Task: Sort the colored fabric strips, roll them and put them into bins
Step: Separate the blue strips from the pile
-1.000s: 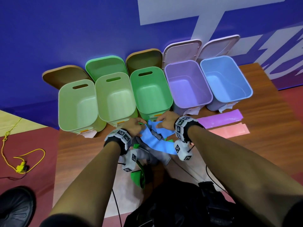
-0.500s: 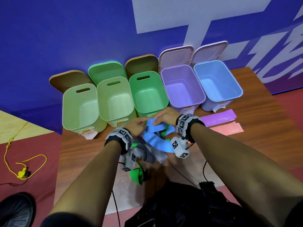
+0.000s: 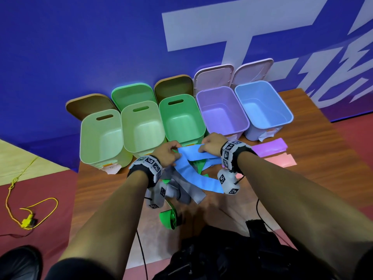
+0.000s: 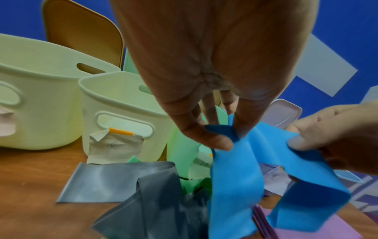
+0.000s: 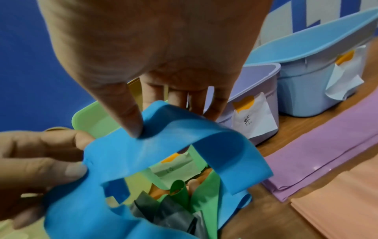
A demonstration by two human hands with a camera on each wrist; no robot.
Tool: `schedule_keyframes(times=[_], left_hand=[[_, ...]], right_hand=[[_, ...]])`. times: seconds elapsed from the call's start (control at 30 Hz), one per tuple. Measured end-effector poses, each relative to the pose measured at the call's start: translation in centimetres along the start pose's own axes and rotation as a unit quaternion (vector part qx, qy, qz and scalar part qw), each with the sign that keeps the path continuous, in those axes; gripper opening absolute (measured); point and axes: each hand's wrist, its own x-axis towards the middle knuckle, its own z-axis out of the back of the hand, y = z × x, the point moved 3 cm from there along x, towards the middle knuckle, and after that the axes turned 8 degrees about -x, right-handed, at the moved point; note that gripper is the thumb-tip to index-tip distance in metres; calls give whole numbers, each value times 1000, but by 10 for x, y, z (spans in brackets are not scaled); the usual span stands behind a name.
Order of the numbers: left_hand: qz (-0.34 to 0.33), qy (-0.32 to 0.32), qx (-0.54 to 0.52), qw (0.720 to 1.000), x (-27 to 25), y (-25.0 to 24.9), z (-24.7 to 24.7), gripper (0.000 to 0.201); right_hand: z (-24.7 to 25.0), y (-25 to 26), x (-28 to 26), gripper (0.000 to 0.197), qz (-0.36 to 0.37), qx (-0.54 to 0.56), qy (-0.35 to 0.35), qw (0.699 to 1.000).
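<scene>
Both hands hold one blue fabric strip (image 3: 193, 170) lifted above a tangled pile, in front of the green bin (image 3: 181, 118). My left hand (image 3: 167, 152) pinches its left part between thumb and fingers (image 4: 206, 137). My right hand (image 3: 212, 144) pinches the strip further right, thumb (image 5: 131, 122) on top. The blue strip (image 5: 126, 158) loops and hangs down; it shows in the left wrist view too (image 4: 235, 186). Under it lie grey strips (image 3: 189, 193) (image 4: 126, 182) and green strips (image 3: 199, 168) (image 5: 206, 190).
A row of open bins stands at the table's back: two pale green (image 3: 101, 136) (image 3: 141, 126), green, purple (image 3: 222, 112), blue (image 3: 262, 104). Flat purple (image 3: 268, 148) and pink (image 3: 280, 160) strips lie right. A green roll (image 3: 169, 219) sits near the front edge.
The blue strip has been lifted and drawn out wider between the two hands; the hands have moved slightly apart and toward the bins.
</scene>
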Motion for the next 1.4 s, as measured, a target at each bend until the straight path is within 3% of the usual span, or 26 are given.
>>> schedule_keyframes(times=[0.1,0.2,0.3,0.57,0.8,1.17,1.3,1.37,1.4], left_hand=[[-22,1,54,998,2,-5,2,7],[-23,9,34,999,3,-8,1,9],[-19,11,6,1000,4,-11,-1,10],[-14,42,-62,997,3,-15,0,22],[20,51,-94,994,5,-13,2,44],[46,45,-46,997,7,-15,2,27],[30,32,-46,998,8,-15,2,23],[22,39,-50,998,8,-18,1,25],[18,43,-53,998,8,-20,0,25]], right_hand=[[-2,-1,-5,5,17,-37,26,999],[-9,4,-9,8,44,32,72,996],[-12,10,-6,33,57,121,66,989],[-5,12,7,15,39,4,47,998],[-5,18,3,29,46,31,45,997],[0,13,6,46,49,-20,70,996],[1,8,3,31,34,-5,70,997],[0,8,-2,5,29,19,77,996],[0,10,-3,12,32,30,81,996]])
